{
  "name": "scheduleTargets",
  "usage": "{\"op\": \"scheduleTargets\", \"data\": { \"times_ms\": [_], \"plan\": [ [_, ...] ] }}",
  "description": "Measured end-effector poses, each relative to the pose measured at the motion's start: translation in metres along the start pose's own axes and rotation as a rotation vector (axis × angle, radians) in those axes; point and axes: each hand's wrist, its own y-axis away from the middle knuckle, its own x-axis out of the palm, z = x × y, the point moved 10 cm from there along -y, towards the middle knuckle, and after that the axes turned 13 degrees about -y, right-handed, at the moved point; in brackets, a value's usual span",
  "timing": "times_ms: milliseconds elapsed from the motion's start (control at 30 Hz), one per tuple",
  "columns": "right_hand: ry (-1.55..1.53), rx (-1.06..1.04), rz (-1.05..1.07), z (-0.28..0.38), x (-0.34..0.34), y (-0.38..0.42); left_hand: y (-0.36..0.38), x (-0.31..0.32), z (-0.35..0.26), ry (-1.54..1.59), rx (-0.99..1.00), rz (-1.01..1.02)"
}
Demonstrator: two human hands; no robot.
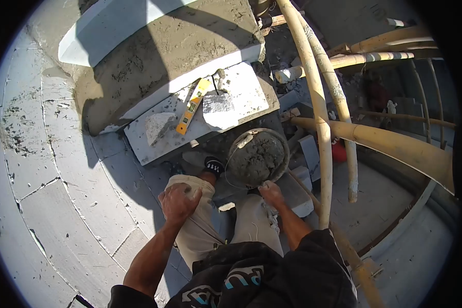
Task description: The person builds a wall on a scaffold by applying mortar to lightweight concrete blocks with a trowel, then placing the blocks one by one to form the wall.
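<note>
My left hand (179,204) rests on the knee of my light trousers, its fingers curled in, with nothing visible in it. At the near rim of a bucket of wet mortar (257,156), my right hand (271,194) is closed on the thin wire handle. Beyond my feet lies a white stone slab (154,137) on a step. On it are a yellow spirit level (194,106), a trowel (218,105) with a pale, bright blade, and a rough stone chunk (159,127) left of the level.
Bamboo poles (321,123) cross the right side, one slanting toward me. Mortar (133,66) covers the step above the slab, below a curved white block (108,31). Stone paving (61,215) extends on the left. Cut blocks (297,197) stand beside the bucket.
</note>
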Motion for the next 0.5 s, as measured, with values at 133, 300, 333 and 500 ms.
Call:
{"op": "scheduleTargets", "data": {
  "times_ms": [133, 300, 333, 500],
  "plan": [
    [0.061, 0.001, -0.006, 0.037, -0.033, 0.046, -0.001, -0.022, -0.007, 0.028, 0.013, -0.033],
    [0.196, -0.052, 0.015, 0.076, -0.078, 0.068, -0.013, -0.023, -0.006, 0.006, -0.015, -0.008],
    [0.174, 0.002, 0.050, 0.095, -0.087, 0.078, -0.013, -0.022, -0.004, 0.002, -0.027, 0.007],
    [0.201, 0.066, 0.181, 0.193, -0.127, 0.104, -0.016, -0.031, 0.001, 0.016, -0.081, -0.001]
  ]
}}
